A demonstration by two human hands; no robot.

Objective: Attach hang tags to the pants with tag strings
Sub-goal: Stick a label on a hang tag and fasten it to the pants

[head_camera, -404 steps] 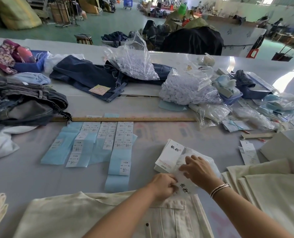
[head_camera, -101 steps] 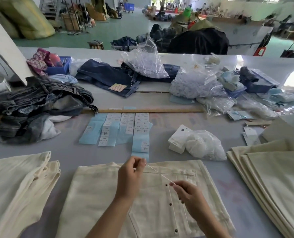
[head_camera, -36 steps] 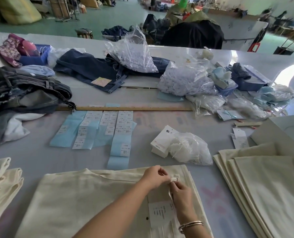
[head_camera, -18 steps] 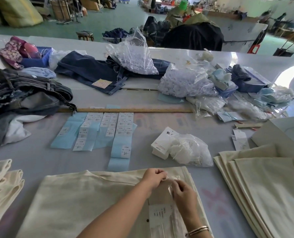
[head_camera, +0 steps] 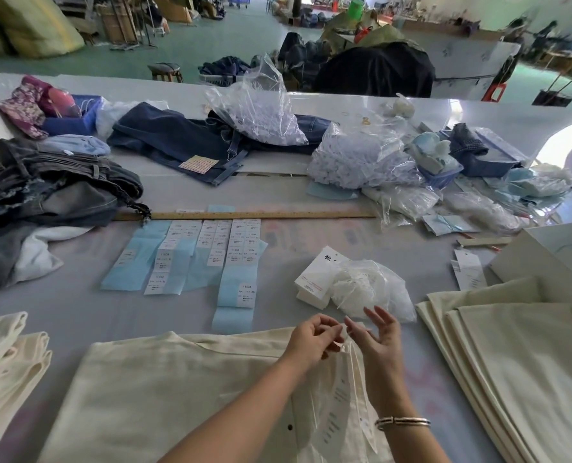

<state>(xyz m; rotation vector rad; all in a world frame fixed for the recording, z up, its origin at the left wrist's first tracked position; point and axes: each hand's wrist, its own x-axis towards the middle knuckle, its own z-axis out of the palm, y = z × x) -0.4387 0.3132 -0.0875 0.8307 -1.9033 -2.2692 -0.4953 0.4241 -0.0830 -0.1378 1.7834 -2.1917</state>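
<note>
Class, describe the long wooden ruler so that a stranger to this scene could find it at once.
Start at the wide grey worktable. Across its middle, just beyond the rows of pale blue label strips, lies the long yellow-brown wooden ruler. It is the only straight, rigid, wood-coloured strip there; its neighbours are soft cloth, paper and plastic bags.

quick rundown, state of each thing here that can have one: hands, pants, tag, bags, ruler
left hand: fingers curled, pinching the tag string
right hand: fingers spread, thumb and forefinger at the string
hang tag: hanging from the string, over the pants
cream pants: folded flat, under the hands
bag of strings: open, beside the tag stack
tag stack: piled, flat
ruler: lying flat
folded pants pile: fanned
</note>
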